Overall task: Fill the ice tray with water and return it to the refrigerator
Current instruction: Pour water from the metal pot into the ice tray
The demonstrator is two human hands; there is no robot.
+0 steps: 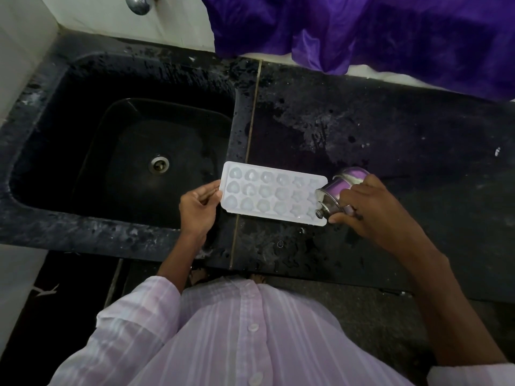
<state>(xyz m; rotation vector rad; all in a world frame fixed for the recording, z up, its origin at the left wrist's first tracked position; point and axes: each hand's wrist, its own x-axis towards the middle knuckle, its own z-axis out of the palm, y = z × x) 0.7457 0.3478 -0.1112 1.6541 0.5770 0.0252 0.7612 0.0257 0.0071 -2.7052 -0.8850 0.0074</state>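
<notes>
A white plastic ice tray (271, 193) with three rows of shaped cells lies flat on the black counter, straddling the seam beside the sink. My left hand (199, 207) grips its left short edge. My right hand (370, 211) holds a small steel cup (338, 188), tipped on its side with its mouth over the tray's right end. Whether water is flowing from the cup cannot be made out.
A deep black sink (125, 151) with a metal drain (158, 164) lies to the left, under a chrome tap (138, 4). The wet black counter (390, 129) stretches right. Purple cloth (376, 32) hangs along the back wall.
</notes>
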